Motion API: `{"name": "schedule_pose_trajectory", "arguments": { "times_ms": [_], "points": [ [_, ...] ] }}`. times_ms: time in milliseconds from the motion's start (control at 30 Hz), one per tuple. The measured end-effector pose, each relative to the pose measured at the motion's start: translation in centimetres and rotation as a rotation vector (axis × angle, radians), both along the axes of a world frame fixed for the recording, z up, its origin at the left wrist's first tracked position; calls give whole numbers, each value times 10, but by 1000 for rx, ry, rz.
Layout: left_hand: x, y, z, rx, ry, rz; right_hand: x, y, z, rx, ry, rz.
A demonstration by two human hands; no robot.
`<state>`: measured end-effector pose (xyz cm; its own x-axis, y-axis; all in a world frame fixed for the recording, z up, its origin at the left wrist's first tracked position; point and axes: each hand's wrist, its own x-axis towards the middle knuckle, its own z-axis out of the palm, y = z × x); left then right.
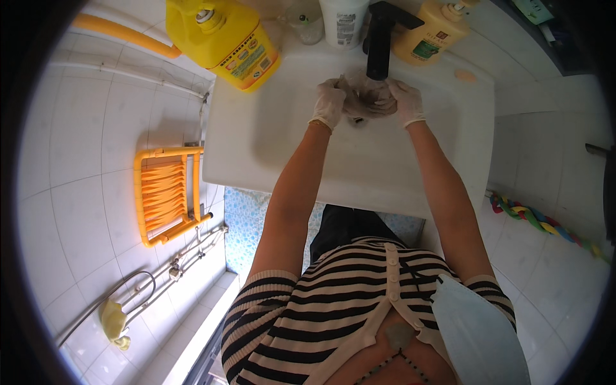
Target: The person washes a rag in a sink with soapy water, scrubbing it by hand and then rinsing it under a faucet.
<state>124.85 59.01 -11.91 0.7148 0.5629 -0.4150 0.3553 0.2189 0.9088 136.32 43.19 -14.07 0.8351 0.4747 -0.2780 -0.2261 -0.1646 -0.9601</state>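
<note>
My left hand point(329, 102) and my right hand point(408, 101) both wear thin, whitish see-through gloves. Between them they hold a wet, greyish cloth point(368, 103), its two ends gripped at either side. The cloth hangs bunched under the spout of a black faucet point(378, 53), above the basin of a white sink point(308, 149). The drain point(357, 121) shows partly just below the cloth. Whether water runs onto the cloth is hard to tell.
Along the sink's back stand a yellow jug point(236, 48), a clear container point(308, 24), a white tub point(343, 24) and a pump bottle point(430, 36). A peach-coloured soap bar point(465, 75) lies at the right rim. An orange folding seat point(166, 195) is on the left wall.
</note>
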Motion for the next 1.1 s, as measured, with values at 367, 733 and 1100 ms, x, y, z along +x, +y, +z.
{"name": "schedule_pose_trajectory", "arguments": {
  "times_ms": [367,733,1100],
  "points": [
    [-23,-36,-122,970,118,-909,6,-52,23,214,143,-162],
    [-27,-75,-68,1029,565,-1122,-13,-97,30,-100,-112,-214],
    [-22,-72,-66,954,567,-1120,-32,-72,44,-183,-17,-98]
  ]
}}
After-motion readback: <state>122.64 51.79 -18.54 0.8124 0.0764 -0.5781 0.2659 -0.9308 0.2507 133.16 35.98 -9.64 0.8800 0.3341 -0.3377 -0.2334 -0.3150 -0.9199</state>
